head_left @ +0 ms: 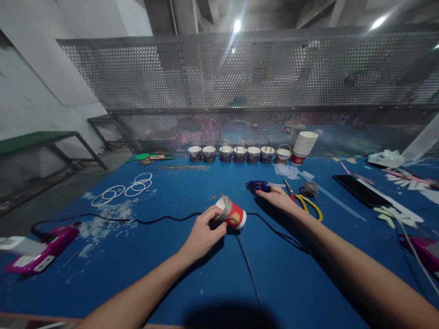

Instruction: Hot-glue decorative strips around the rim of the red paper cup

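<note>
My left hand (pixel 206 233) is closed around a red paper cup (pixel 240 215), tipped on its side with its mouth toward the left. Grey cord is wound round the cup near its rim, and a loose tail of the cord (pixel 249 265) trails over the table toward me. Farther right, my right hand (pixel 277 197) grips a dark blue glue gun (pixel 257 186) lying low over the table; a pale glue stick (pixel 277 185) sticks out of its back. Beside that hand are scissors (pixel 303 201) with yellow and red handles and a ball of grey cord (pixel 309 188).
Several cord-wrapped cups (pixel 239 155) line the back of the blue table (pixel 164 265), near stacked paper cups (pixel 304 146). White rings (pixel 109 195) lie left, above a magenta power strip (pixel 48 251). A black cable (pixel 157 221) crosses the middle. At right lies a black phone (pixel 361 191).
</note>
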`<state>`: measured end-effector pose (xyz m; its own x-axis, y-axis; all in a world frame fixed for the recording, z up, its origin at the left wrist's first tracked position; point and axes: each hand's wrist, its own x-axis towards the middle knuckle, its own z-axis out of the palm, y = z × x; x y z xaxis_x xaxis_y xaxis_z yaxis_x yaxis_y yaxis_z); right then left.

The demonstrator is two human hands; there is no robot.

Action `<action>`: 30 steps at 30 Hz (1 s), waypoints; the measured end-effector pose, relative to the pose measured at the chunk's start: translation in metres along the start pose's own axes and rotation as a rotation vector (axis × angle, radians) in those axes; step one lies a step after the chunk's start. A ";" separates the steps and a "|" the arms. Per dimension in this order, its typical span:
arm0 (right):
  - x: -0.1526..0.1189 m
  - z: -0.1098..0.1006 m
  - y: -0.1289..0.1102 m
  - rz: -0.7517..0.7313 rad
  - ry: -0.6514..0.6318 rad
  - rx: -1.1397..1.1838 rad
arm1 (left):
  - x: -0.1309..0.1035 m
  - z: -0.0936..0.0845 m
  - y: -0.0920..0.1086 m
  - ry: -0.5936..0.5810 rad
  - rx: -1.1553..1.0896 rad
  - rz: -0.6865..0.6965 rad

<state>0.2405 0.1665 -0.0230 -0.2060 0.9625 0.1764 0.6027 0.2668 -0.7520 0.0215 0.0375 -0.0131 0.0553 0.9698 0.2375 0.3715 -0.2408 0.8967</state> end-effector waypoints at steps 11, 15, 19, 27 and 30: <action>-0.088 -0.010 -0.034 -0.042 -0.106 0.190 | 0.005 -0.001 -0.009 0.110 0.055 0.014; -0.105 -0.004 -0.043 -0.113 -0.119 0.145 | 0.006 -0.001 -0.012 0.113 0.064 0.032; -0.108 0.005 -0.047 -0.139 -0.089 0.143 | 0.005 0.000 -0.013 0.110 0.082 0.053; -0.109 0.015 -0.039 -0.227 -0.034 0.084 | 0.005 0.001 -0.012 0.087 0.148 0.075; -0.112 0.019 -0.035 -0.323 -0.035 0.031 | 0.005 0.002 -0.013 0.083 0.151 0.072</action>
<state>0.2284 0.0484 -0.0285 -0.4097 0.8257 0.3877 0.4780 0.5563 -0.6797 0.0186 0.0451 -0.0242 0.0125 0.9423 0.3345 0.5047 -0.2947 0.8114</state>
